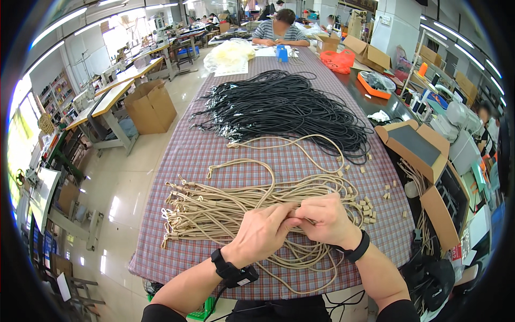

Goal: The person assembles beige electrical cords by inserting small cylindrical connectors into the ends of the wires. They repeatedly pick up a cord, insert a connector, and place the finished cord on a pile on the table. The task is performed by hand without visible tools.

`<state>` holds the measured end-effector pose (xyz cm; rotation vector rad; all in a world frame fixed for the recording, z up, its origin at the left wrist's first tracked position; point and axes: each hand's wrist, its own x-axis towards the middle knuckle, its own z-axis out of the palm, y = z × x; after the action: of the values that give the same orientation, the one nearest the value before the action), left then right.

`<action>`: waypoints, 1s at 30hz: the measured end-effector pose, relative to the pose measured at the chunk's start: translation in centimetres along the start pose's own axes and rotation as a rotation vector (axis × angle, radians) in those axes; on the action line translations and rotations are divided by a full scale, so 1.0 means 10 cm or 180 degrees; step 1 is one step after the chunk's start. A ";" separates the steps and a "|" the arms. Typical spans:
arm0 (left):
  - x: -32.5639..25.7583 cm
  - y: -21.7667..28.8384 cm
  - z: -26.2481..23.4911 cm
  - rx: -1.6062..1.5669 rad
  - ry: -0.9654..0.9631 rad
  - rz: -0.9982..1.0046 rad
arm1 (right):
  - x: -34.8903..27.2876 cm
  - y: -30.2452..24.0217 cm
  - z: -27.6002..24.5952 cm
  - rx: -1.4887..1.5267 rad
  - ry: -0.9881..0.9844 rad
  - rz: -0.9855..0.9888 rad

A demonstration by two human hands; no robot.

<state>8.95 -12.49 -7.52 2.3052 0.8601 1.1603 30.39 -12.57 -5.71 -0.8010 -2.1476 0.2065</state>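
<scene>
Fingers of our left hand [261, 231] and right hand [323, 219] pinch one beige cord [292, 213] together above the beige cord pile [214, 212] on the checked tablecloth [193, 145]; an open cardboard box [435, 212] at our right holds more cords.

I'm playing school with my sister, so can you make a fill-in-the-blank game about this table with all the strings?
1. Both hands, left and right, pinch cords of a ____ colour.
2. The big pile of cords farther up the table is ____.
3. The tablecloth has a ____ pattern.
4. Each wrist wears a ____ band.

Missing words: beige; black; checked; black
</scene>
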 end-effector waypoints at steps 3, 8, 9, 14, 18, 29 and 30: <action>-0.01 0.02 0.01 -0.0025 -0.0175 -0.0025 | -0.01 0.01 -0.08 0.0216 -0.0079 0.0142; -0.03 0.00 0.01 -0.0077 -0.0117 0.0030 | 0.06 -0.02 -0.14 0.0480 -0.0230 0.0196; -0.03 0.00 -0.03 -0.0047 -0.0194 -0.0008 | 0.05 -0.01 -0.14 0.0480 -0.0240 0.0209; 0.03 0.01 -0.04 0.0102 -0.0455 0.0102 | 0.01 0.05 -0.17 0.0369 -0.0281 0.0261; 0.02 -0.01 -0.04 -0.0040 -0.0566 0.0136 | 0.03 0.04 -0.20 0.0361 -0.0192 0.0178; 0.03 -0.05 -0.04 0.0115 -0.0419 0.0158 | 0.05 0.04 -0.33 0.0483 -0.0215 0.0500; 0.03 -0.05 -0.04 0.0130 -0.0414 0.0159 | 0.05 0.04 -0.34 0.0449 -0.0223 0.0488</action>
<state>8.58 -11.91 -7.39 2.4179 0.7893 1.0088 32.94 -12.36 -3.33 -0.8874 -2.1105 0.4666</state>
